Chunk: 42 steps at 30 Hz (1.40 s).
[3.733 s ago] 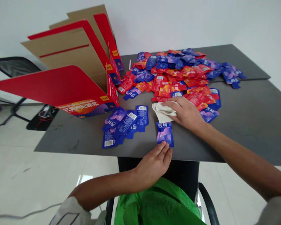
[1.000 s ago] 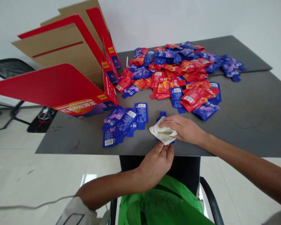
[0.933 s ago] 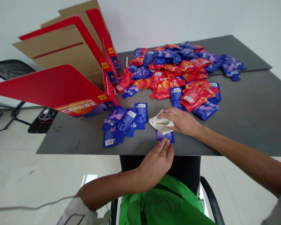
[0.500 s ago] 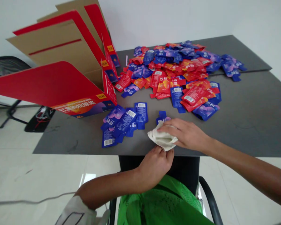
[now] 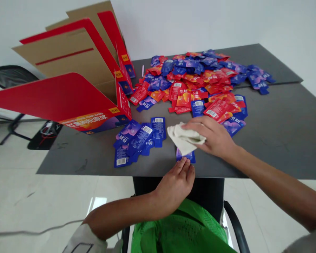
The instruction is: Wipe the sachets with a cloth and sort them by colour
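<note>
My right hand [image 5: 213, 137] presses a crumpled white cloth [image 5: 183, 137] onto a blue sachet [image 5: 186, 156] that lies near the front edge of the dark grey table [image 5: 279, 133]. The cloth covers most of the sachet, and only its near end shows. My left hand [image 5: 175, 184] lies at the table's edge with its fingers together, their tips resting on the sachet's near end.
A small heap of blue sachets [image 5: 138, 138] lies left of the cloth. A big pile of red and blue sachets [image 5: 200, 80] spreads across the far half. An open red cardboard box [image 5: 76, 84] stands at the left. A green mesh thing [image 5: 179, 228] is in my lap.
My right hand has slid the cloth back and forth over the blue sachet and is now at the far end of a stroke. My left hand has stayed on the sachet's near end.
</note>
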{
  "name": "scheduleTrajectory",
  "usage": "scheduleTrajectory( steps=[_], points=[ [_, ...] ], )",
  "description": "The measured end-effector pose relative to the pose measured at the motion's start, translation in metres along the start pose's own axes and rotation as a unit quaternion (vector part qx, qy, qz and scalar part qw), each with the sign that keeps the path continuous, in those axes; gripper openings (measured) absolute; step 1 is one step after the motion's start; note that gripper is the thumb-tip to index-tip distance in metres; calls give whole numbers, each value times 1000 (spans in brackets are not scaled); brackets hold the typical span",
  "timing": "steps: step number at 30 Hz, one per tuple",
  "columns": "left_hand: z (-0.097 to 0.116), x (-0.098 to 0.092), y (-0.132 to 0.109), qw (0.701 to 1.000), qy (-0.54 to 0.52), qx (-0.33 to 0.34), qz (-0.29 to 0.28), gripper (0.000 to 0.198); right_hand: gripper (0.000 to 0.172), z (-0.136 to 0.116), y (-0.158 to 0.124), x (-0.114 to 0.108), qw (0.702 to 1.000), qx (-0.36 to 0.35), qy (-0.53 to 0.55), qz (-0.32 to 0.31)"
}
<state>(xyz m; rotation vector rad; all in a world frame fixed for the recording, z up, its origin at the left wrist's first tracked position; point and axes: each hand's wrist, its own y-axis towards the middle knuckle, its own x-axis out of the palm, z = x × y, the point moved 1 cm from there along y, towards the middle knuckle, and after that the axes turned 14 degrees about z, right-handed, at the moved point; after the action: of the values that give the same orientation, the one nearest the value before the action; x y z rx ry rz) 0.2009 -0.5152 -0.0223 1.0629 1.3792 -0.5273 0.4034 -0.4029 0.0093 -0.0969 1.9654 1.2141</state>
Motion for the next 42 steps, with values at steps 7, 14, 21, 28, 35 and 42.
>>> scheduleTrajectory(
  steps=[7, 14, 21, 28, 35, 42],
  points=[
    [1, -3, 0, 1000, -8, -15, -2, 38, 37, -17, -41, 17, 995, -3, 48, -89],
    [-2, 4, -3, 999, 16, -13, 49, 36, 40, 57, 12, 39, 991, 25, -96, -87],
    [-2, -3, 1, 1000, -13, -3, -6, 38, 49, -7, -14, -4, 999, 38, 10, -37],
    [-1, -4, 1, 1000, -18, -17, -16, 38, 43, -7, -37, 20, 992, 36, 54, -107],
    [-3, 1, -1, 1000, 8, -15, 11, 38, 44, 47, 23, 31, 993, 48, -84, -72],
    [-1, -4, 2, 1000, -8, -14, -22, 37, 45, -31, -26, -9, 994, 3, 25, -102]
  ],
)
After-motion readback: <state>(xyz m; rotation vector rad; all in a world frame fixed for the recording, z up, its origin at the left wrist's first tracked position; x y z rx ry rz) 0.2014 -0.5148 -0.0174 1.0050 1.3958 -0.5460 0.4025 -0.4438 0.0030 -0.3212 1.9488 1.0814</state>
